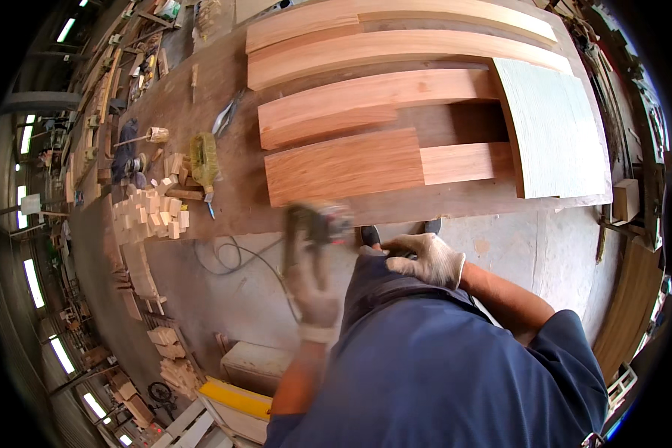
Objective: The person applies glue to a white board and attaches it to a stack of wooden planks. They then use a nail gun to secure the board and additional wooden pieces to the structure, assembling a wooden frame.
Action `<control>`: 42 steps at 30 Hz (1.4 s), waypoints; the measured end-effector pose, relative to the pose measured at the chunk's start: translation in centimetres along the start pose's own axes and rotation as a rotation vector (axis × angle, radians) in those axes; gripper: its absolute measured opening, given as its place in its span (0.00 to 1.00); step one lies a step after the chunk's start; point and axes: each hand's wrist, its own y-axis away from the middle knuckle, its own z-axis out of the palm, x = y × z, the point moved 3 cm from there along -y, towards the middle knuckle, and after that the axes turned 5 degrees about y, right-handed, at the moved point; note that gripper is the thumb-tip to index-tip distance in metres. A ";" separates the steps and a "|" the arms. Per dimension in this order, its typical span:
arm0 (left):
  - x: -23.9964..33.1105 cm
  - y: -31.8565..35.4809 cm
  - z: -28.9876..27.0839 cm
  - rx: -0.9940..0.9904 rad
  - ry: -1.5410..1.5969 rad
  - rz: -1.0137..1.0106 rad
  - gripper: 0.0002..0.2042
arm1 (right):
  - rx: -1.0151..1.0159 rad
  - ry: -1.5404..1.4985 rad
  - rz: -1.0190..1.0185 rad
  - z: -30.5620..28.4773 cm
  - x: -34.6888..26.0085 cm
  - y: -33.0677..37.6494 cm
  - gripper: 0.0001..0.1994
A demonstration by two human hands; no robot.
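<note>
My left hand [312, 287], in a white work glove, grips a blurred power tool [315, 224] just below the front edge of the wooden workbench [224, 127]. A cable [235, 257] runs from the tool down over the concrete floor. My right hand [428, 257], also gloved, rests on my dark blue trouser leg [381, 287] with its fingers apart, holding nothing. On the bench above lie several reddish wooden boards [343, 166], and a pale sheet [552, 127] lies at their right end.
Several small wood blocks [153, 209] are heaped at the bench's left end, beside a yellow brush [204, 160] and a blue-handled tool. Stacked offcuts [138, 269] and a yellow-and-white crate [235, 403] stand on the floor at lower left. Timber leans at the right [631, 306].
</note>
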 end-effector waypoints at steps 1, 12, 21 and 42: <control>1.9 0.0 1.8 -0.037 0.056 0.084 0.27 | 0.074 -0.131 -0.035 0.9 -0.1 -0.2 0.24; -5.7 -9.3 2.6 -0.031 -0.149 0.174 0.41 | 0.862 -0.437 0.084 -3.9 0.9 4.2 0.23; -17.9 -13.8 3.4 -0.156 -0.337 0.143 0.42 | 0.836 -0.224 0.207 -9.1 2.8 7.4 0.16; -11.2 -13.1 3.8 -0.133 -0.540 0.267 0.43 | 0.609 -0.221 0.377 -9.0 5.8 9.7 0.17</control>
